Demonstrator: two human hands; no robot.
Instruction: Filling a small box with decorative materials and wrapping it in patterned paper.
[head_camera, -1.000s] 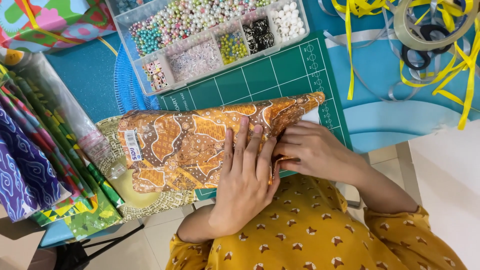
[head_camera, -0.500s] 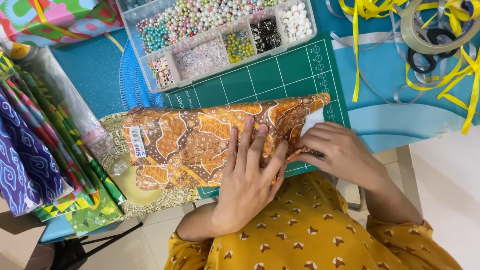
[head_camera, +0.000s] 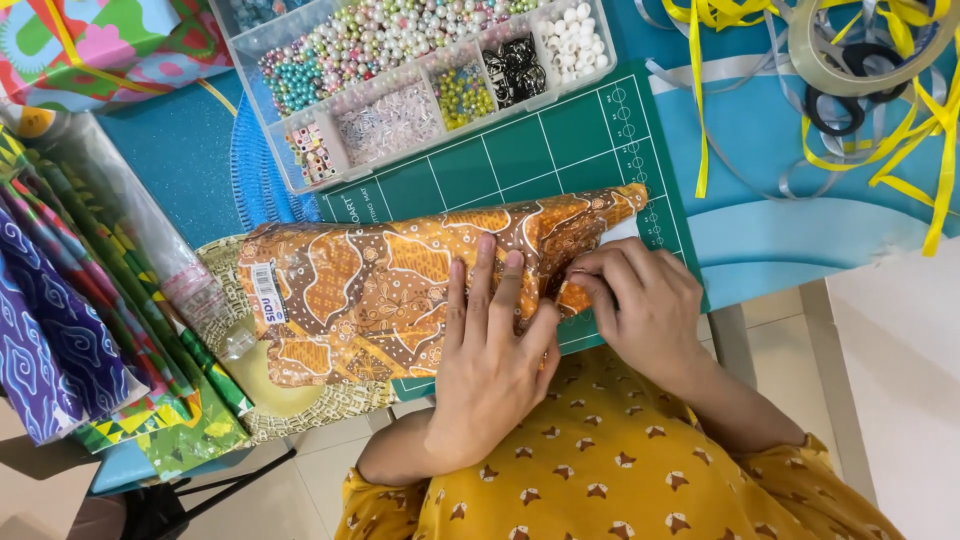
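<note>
paper rolls (head_camera: 70, 300): stacked at worktop's left edge, purple and green prints, in clear sleeves
wrapped parcel (head_camera: 400, 290): orange-brown batik paper, lies across near edge of green cutting mat (head_camera: 560, 150), left end overhanging a round woven doily (head_camera: 300, 400)
progress: body of parcel looks covered, white sticker on left end; right end only part folded, white bit showing at tip, so closing that end seems left
left hand (head_camera: 490, 350): flat, fingers spread, pressing paper down mid-parcel
right hand (head_camera: 640, 300): fingertips pinching paper fold at parcel's right end
bead box (head_camera: 420, 80): clear compartment tray at far edge, just beyond mat, apart from parcel
ribbons and tape rolls (head_camera: 850, 70): far right corner, well apart
open room: bare blue worktop right of mat; near edge tight against person's body
</note>
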